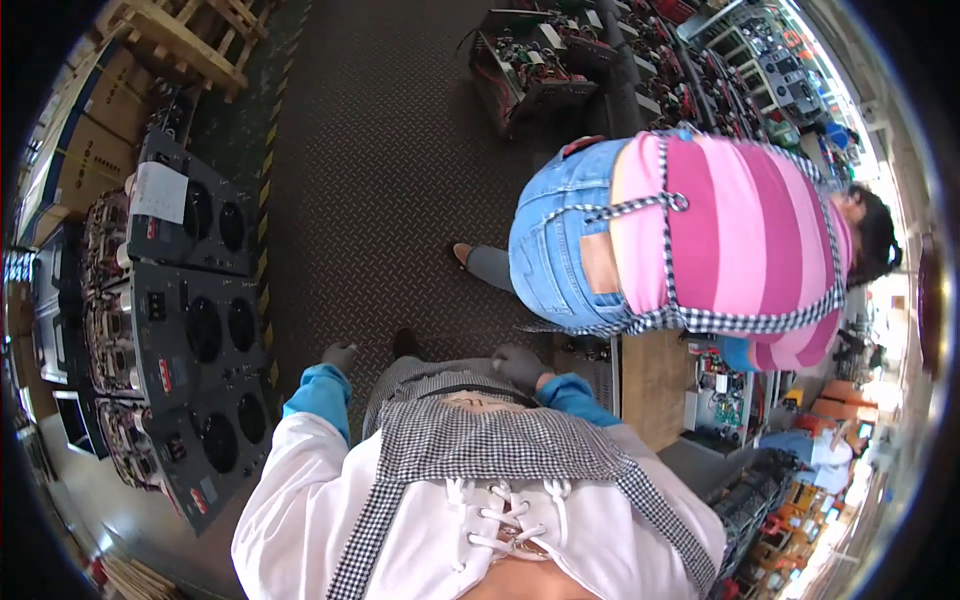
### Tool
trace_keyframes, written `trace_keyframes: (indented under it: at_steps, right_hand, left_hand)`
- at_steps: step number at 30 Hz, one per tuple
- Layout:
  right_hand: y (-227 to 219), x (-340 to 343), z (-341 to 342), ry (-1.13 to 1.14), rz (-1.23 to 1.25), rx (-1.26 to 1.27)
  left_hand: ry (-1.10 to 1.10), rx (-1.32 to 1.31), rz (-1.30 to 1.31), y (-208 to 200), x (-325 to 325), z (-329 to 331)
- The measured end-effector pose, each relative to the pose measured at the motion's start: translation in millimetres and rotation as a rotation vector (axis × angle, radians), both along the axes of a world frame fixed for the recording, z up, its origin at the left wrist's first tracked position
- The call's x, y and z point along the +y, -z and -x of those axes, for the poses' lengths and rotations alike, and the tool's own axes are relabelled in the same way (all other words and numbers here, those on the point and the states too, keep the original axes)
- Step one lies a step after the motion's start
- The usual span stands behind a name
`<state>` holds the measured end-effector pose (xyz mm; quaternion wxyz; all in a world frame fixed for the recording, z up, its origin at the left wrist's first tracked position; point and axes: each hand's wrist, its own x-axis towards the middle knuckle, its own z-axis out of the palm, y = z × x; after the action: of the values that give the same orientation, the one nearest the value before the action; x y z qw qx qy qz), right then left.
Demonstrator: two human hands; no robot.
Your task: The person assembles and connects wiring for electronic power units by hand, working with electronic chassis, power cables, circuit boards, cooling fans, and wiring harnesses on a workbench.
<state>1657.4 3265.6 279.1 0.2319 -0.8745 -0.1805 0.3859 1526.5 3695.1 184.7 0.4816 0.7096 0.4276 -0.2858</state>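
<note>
Hanging left hand: grey-gloved, low beside the thigh (340, 356), bare of anything visible; fingers run together in view, so cannot tell whether spread or pressed together.
Right hand: grey-gloved, at the front of the hip, just by the apron's edge (517, 366); looks loosely curled; cannot tell whether it pinches anything.
Checked apron: black and white (500, 440), worn over a white top (300, 490); nearest thing to the right hand.
Sleeve covers: blue, on both forearms (322, 393).
Fan panels: dark grey, in a row at left (175, 335), apart from the left hand; round black fans in each, wiring and boards (112, 340) exposed along the outer side.
Paper sheet: white, on the farthest panel (160, 192).
Floor: dark, raised tread pattern (380, 150); yellow-and-black striped line (268, 170) beside the panels.
Beyond the panels: cartons (112, 115), wooden pallet (185, 35).
Co-worker: bent over at right, pink striped top (740, 225), blue jeans (570, 225), back to camera.
Uncovered electronic unit: ahead, past the co-worker's legs (535, 80); more rows of units to its right (690, 85).
Brown board: under the co-worker (652, 395).
</note>
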Motion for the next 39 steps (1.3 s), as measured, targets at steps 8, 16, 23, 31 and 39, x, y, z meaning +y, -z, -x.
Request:
trace_keyframes:
  at_steps: [8,16,23,31,39]
  right_hand:
    - [-4.5,-35.6,-17.6,0.189,0.037,-0.014]
    - [49.0,-84.1,-15.5,0.138,0.096,-0.088]
    - [36.0,-49.8,-44.3,0.337,0.115,0.061]
    - [59.5,-117.1,-103.1,0.773,-0.010,0.150]
    - [88.5,-207.7,-227.8,0.848,-0.130,0.029]
  left_hand:
    - [-0.112,-0.153,-0.209,13.2,-39.4,33.4]
    - [0.704,-0.174,-0.168,132.2,-120.6,9.9]
    - [0.578,-0.147,0.043,100.3,-52.9,-75.6]
    - [0.289,-0.121,0.029,39.1,-104.9,-229.1]
    - [0.870,-0.341,-0.032,-43.8,-299.9,-441.0]
